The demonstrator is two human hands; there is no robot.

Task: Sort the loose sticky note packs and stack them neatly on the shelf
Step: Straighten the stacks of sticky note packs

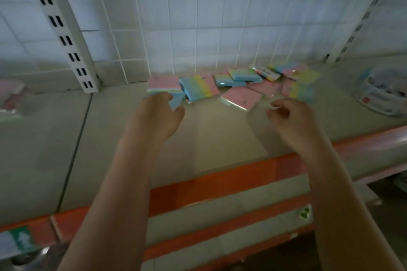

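Left hand (157, 114) — grip grasping pack stack (164, 87); right hand (290, 116) loosely curled, empty — loose packs (242, 81) scattered on shelf (110, 134).

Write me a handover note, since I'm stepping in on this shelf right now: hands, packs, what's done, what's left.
Left hand: fingers curled on the pink-topped stack at the left end of the row.
Right hand: loosely curled, holding nothing, just short of the pink pack.
Loose packs: scattered and overlapping along the wire grid back of the shelf.
Done: one small stack begun at left.
Left: gather, sort and stack the remaining packs.
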